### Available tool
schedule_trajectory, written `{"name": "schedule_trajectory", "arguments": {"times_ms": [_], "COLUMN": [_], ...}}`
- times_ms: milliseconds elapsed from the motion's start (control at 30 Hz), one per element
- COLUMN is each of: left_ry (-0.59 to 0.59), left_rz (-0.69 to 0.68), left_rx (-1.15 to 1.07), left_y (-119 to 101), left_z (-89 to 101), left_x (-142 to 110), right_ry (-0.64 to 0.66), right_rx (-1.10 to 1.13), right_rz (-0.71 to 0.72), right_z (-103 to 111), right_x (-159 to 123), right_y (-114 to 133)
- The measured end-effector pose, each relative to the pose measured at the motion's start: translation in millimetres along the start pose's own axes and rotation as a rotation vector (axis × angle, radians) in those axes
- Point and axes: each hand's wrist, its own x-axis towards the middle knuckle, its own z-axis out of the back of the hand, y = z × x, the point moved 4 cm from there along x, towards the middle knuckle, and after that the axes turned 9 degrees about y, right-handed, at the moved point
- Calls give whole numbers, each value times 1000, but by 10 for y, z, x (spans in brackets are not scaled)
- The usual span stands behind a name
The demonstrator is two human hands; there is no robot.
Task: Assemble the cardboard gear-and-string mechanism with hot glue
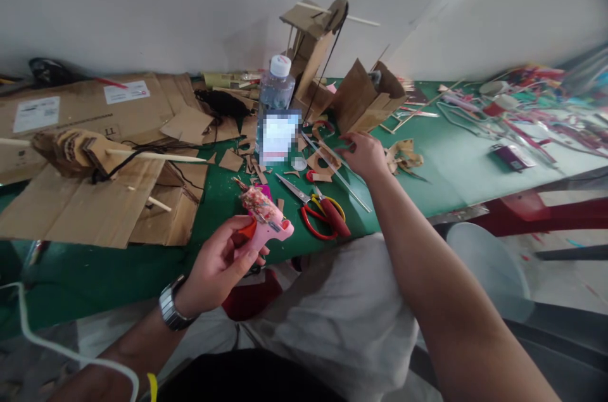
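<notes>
Your right forearm [425, 253] crosses the desk [451, 168]; what the right hand [367, 156] grips, I can't tell. Your left hand [216, 266] clasps the pink glue gun [260, 235] near scissors [304, 197] — nozzle away, likely for safety.

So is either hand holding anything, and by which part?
The left hand grips the pink glue gun by its handle, near the orange trigger. Whether the right hand holds anything can't be told.
</notes>
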Motion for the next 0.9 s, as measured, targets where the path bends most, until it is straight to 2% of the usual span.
{"name": "schedule_trajectory", "arguments": {"times_ms": [100,200,267,400,567,700,800,900], "left_ry": [-18,-42,-57,-66,-67,-97,-102,-68], "left_rz": [2,-21,-40,-59,-88,-126,-115,-89], "left_rx": [-8,3,24,22,-112,-176,-193,-188], "left_y": [-1,-14,-30,-84,-188,-214,-185,-158], "left_z": [-18,-38,-54,-101,-196,-289,-368,-436], "left_x": [-9,0,10,24,55,121,163,178], "right_ry": [-137,-207,-154,69,263,462,446,424], "right_rx": [128,303,479,852,1430,1613,1656,1747], "right_rz": [119,222,292,408,219,196,150,47], "right_z": [161,308,341,247,-4,-184,-305,-421], "right_x": [-190,-527,-801,-1334,-1710,-1873,-1960,-2022], "right_y": [251,652,939,1369,1569,1772,1839,1838]}}
